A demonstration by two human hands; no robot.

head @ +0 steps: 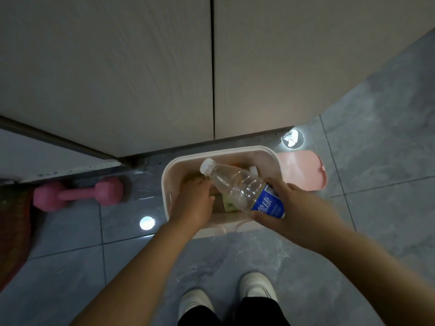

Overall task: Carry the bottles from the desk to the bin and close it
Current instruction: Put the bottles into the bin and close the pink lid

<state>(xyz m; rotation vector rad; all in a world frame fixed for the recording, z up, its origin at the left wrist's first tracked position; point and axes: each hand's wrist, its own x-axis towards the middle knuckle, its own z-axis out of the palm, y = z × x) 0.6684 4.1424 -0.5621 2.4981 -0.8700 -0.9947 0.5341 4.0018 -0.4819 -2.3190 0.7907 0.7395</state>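
Observation:
A pale pink bin [167, 175] stands open on the floor against the cabinet, and its lid [303, 171] hangs out to the right. My right hand [292, 205] grips a clear empty bottle [237, 184] by its blue-labelled base. The bottle is tilted, with its white cap pointing up-left over the bin's opening. My left hand [193, 203] reaches down inside the bin, fingers curled on a bottle with a pale green label [229, 205] that lies low in it. The rest of the bin's contents are mostly hidden by the hands.
A pink dumbbell [77, 194] lies on the grey tiled floor left of the bin. Pale cabinet doors [117, 67] rise right behind the bin. My two white shoes [195, 302] stand just in front of it. A reddish mat edge [14, 231] shows at far left.

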